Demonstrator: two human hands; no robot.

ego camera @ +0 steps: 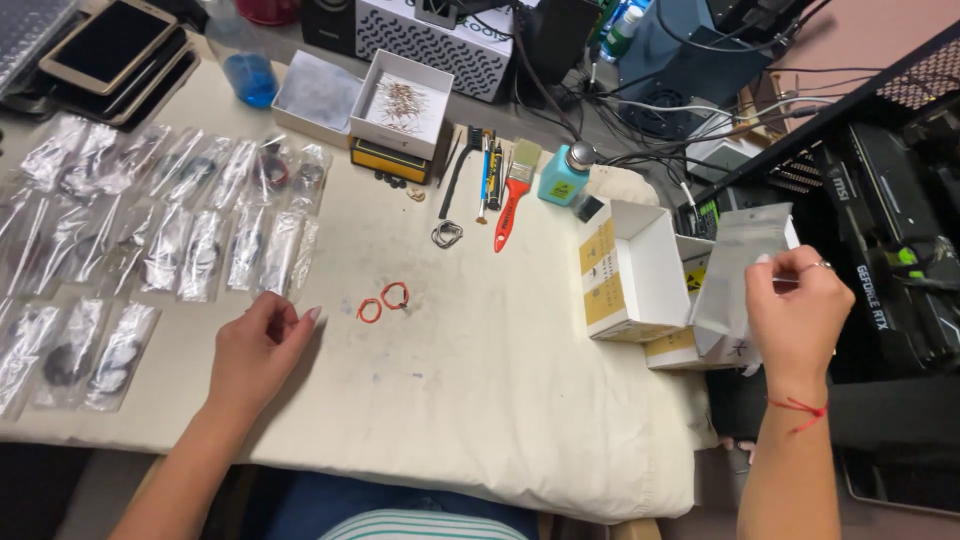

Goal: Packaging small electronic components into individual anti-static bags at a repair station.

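Rings [382,302] on cloth [480,380]; boxes [630,275] right.

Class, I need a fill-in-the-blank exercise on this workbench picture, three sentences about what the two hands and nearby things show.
1. The right hand holds up a frosted plastic ____ beside the open white box.
2. The left hand rests on the cloth near two small ____ rings.
3. The paintbrush has a ____ handle.

Missing words: bag; red; red

Cream cloth-covered table [480,400], rows of clear bags [170,240], two red rings [383,302], red-handled brush [513,195], white boxes [630,270]
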